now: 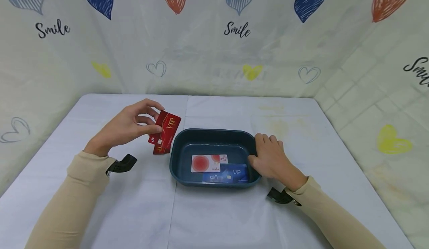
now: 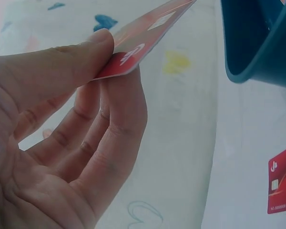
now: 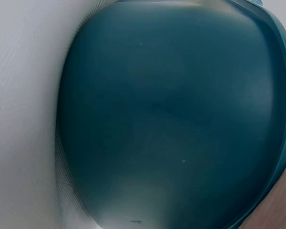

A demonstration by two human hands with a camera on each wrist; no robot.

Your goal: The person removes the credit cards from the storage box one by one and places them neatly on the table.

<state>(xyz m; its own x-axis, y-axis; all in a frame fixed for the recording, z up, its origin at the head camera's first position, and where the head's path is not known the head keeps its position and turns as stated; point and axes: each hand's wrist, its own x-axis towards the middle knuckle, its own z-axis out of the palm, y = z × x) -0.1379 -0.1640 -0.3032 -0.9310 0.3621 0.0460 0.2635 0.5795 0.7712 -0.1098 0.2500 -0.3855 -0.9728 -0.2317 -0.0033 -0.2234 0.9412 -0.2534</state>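
Note:
Thumb and fingers of my left hand [image 1: 134, 124] pinch a red card [image 2: 148, 38] by its edge, left of the tray. A second red card [image 2: 282, 183] lies on the white tabletop in the left wrist view; in the head view the two red cards overlap beneath the fingertips. My right hand [image 1: 273, 157] grips the right end of a dark teal tray [image 1: 181, 141], thumb over the rim on the inside. In the tray lie a white card with a red circle [image 1: 201, 164], part of another pale card [image 1: 223, 159], and a blue VIP card [image 1: 238, 172].
A white-covered table [image 1: 214, 219] carries everything. Behind it hangs a pale backdrop [image 1: 201, 47] printed with hearts and "Smile". Each wrist wears a black strap-like device, one [image 1: 123, 164] on the left and one [image 1: 281, 197] on the right. The tray's outer wall [image 3: 171, 114] fills the right wrist view.

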